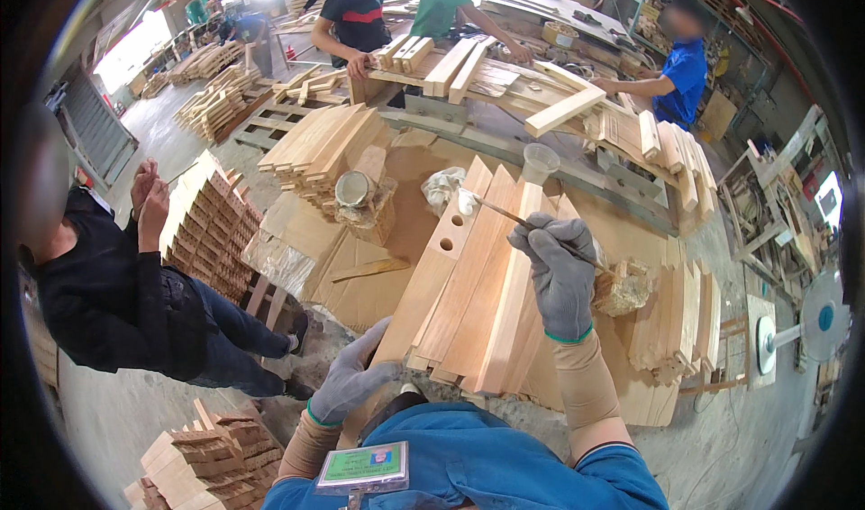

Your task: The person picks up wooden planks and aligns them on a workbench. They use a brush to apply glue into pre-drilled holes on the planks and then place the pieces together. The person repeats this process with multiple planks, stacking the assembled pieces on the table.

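Observation:
My gloved right hand (557, 271) is closed round a thin brown stick (501, 211). I cannot tell whether the stick ends in a brush. Its far end points left, close to a white patch at the top of a wooden piece with round holes (435, 259). At the near end of that piece my gloved left hand (353, 379) grips the wood, fingers partly hidden. The piece lies slanted beside several long wooden bars (484, 276) laid side by side. A crumpled white cloth (442, 188) lies just past the holes.
A cup (352, 189) stands on a wrapped block at left; a clear plastic cup (541, 162) stands beyond the bars. Wood stacks (315, 145) flank the cardboard (360, 271). A person in black (117, 285) stands left; others work at the far bench (514, 104). A fan (822, 316) stands right.

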A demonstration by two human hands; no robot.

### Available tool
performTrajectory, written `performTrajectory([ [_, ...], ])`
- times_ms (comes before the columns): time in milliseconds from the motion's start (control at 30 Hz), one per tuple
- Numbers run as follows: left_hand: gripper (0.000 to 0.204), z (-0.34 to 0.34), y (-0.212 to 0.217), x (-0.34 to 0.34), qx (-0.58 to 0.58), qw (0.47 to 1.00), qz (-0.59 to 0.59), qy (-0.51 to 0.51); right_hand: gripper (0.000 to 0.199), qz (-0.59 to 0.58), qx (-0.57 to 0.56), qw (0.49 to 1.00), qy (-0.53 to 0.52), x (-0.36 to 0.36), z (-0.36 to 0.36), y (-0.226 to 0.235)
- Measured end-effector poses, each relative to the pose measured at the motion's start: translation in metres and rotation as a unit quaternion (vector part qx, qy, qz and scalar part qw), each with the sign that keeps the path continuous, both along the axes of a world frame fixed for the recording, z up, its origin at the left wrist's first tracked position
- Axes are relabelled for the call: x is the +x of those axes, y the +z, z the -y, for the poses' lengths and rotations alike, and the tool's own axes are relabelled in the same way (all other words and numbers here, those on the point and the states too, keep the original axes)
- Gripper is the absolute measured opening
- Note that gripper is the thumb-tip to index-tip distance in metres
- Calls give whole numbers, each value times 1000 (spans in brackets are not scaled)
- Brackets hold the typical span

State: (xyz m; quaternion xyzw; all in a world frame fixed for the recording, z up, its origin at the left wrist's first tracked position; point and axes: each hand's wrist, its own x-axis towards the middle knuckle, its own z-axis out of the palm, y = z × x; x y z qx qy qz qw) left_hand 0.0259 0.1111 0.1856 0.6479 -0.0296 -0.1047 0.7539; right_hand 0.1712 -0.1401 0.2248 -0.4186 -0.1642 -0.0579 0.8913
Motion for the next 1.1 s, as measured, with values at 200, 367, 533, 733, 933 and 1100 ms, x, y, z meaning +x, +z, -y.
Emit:
performTrajectory([
  [200, 67, 13, 9, 1, -2, 1000, -13, -23, 15, 37, -6, 999, -2, -5, 17, -4],
  [367, 67, 17, 2, 0, 35, 999, 30, -7, 18, 43, 5, 999, 21, -14, 22, -8],
  [533, 66, 23, 5, -3, 18, 1000, -8, 17, 19, 57, -18, 997, 38, -26, 23, -10],
  [733, 66, 21, 5, -5, 27, 999, -31, 7, 17, 47, -12, 998, 44, -35, 22, -14],
  [933, 63, 21, -4, -7, 32, 999, -13, 13, 10, 2, 56, 997, 47, -38, 19, -8],
  [1100, 63, 19, -5, -9, 60, 998, -8, 12, 7, 13, 23, 1000, 13, -37, 17, -9],
])
